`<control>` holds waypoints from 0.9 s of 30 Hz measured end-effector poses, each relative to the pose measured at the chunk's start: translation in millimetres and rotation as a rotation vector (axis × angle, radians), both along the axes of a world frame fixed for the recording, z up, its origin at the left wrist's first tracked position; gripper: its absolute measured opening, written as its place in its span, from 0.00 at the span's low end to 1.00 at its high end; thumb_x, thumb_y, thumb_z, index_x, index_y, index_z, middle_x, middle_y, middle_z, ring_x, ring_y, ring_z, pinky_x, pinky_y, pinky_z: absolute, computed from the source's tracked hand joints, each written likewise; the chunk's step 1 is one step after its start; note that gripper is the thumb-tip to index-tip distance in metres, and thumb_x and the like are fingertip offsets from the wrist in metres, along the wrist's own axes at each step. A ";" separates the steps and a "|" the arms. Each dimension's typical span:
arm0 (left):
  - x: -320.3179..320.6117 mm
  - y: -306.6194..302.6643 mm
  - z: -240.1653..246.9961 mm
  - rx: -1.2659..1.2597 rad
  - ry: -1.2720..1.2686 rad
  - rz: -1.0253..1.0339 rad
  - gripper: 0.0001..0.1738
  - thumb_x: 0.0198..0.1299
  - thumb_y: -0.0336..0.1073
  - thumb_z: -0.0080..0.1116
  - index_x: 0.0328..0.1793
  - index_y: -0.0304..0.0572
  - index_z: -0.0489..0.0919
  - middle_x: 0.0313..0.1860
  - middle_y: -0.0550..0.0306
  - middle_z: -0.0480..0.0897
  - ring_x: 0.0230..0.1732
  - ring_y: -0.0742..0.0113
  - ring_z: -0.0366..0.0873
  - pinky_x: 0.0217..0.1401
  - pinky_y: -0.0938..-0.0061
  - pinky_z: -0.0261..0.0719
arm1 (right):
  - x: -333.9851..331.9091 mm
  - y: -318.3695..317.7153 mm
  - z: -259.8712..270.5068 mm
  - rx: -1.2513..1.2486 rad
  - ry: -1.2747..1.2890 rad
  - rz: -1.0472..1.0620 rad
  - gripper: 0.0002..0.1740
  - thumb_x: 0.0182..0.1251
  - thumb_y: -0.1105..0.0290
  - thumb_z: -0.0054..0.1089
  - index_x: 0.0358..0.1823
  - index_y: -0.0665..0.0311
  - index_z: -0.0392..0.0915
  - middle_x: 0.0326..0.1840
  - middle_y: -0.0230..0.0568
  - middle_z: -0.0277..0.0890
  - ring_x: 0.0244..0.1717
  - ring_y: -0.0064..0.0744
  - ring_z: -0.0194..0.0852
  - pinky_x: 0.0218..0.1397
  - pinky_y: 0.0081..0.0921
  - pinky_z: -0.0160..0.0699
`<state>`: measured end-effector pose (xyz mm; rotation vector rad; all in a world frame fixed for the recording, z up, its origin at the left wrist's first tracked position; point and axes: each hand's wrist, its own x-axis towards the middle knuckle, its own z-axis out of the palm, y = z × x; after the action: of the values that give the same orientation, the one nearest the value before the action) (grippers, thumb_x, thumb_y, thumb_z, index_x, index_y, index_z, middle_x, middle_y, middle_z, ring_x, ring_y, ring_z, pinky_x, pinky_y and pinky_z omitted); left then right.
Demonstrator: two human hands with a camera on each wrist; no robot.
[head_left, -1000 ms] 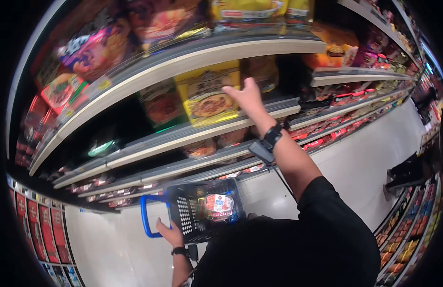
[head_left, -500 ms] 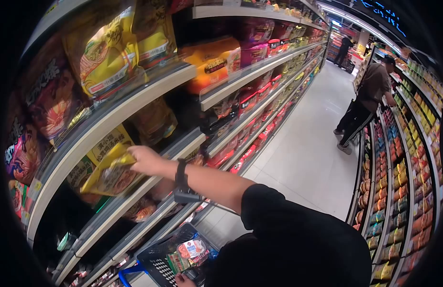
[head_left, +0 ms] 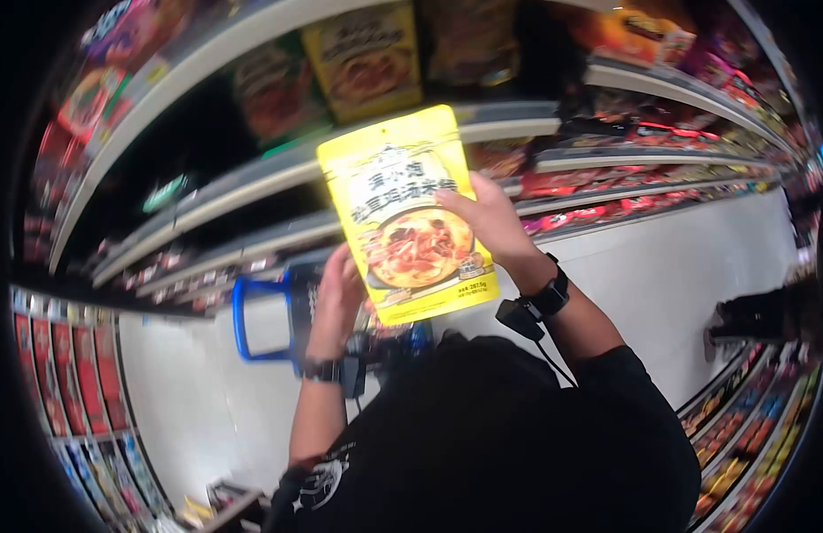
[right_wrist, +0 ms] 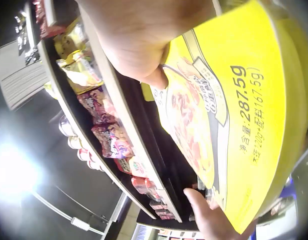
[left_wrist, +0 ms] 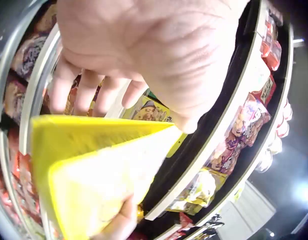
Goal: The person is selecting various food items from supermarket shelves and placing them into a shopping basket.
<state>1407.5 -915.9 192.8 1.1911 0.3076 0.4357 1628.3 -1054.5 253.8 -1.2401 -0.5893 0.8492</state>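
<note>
Pouch of noodles point(head_left: 420, 244), yellow, slightly tilted, printed front towards the head camera, before stocked shelves point(head_left: 643, 158). Pinched in the right hand point(head_left: 491, 220), thumb across the front; left hand point(head_left: 339, 293) loosely spread beside the left edge, contact impossible to tell. Legible: 满小饱, second line blurred and part-covered; lower down, 净含量 287.5g, 120g, 167.5g.

Site: shop, grocery aisle.
Tiered shelves point(head_left: 660, 157) holding rows of bright food packets point(head_left: 367, 62); dark shopping basket point(head_left: 302, 306) with blue handle point(head_left: 240, 324).
</note>
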 end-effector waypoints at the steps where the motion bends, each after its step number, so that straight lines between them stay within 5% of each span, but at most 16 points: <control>1: 0.5 -5.9 0.5 -0.078 -0.021 -0.017 0.44 0.69 0.67 0.42 0.76 0.38 0.57 0.73 0.48 0.67 0.73 0.59 0.64 0.73 0.62 0.63 | -8.2 2.0 -22.4 0.049 0.090 -0.022 0.18 0.71 0.70 0.59 0.56 0.73 0.71 0.50 0.40 0.81 0.46 0.22 0.81 0.49 0.23 0.80; 2: 2.9 -5.5 -12.3 -0.144 0.055 0.010 0.39 0.68 0.53 0.55 0.75 0.36 0.57 0.71 0.47 0.69 0.70 0.61 0.69 0.71 0.63 0.67 | -17.7 0.2 -28.4 0.068 0.231 -0.006 0.17 0.71 0.72 0.57 0.57 0.73 0.71 0.51 0.41 0.80 0.48 0.23 0.80 0.50 0.22 0.81; 6: -1.1 -30.1 -11.4 -0.334 0.193 0.078 0.32 0.59 0.28 0.65 0.69 0.35 0.65 0.61 0.50 0.78 0.58 0.64 0.80 0.63 0.68 0.77 | -30.8 -2.1 -54.5 0.126 0.414 0.052 0.17 0.73 0.72 0.54 0.59 0.73 0.69 0.53 0.43 0.79 0.49 0.24 0.80 0.51 0.22 0.81; 17: -3.0 -43.6 5.8 -0.163 0.210 0.207 0.24 0.64 0.27 0.60 0.66 0.34 0.69 0.59 0.52 0.80 0.58 0.68 0.78 0.63 0.72 0.74 | -32.1 -28.0 -72.7 0.000 0.356 0.341 0.35 0.67 0.70 0.65 0.71 0.66 0.57 0.65 0.41 0.69 0.63 0.28 0.70 0.65 0.27 0.72; 27: -3.3 -46.9 21.3 -0.039 0.195 0.174 0.23 0.65 0.31 0.62 0.64 0.34 0.70 0.57 0.53 0.80 0.55 0.71 0.78 0.60 0.74 0.75 | -41.9 -39.6 -74.0 -0.009 0.363 0.208 0.31 0.70 0.67 0.62 0.69 0.66 0.58 0.64 0.41 0.70 0.61 0.27 0.72 0.63 0.28 0.75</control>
<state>1404.1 -962.8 214.1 1.1754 0.5885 0.4629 1586.4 -1094.1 179.8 -1.0096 -0.4235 1.2205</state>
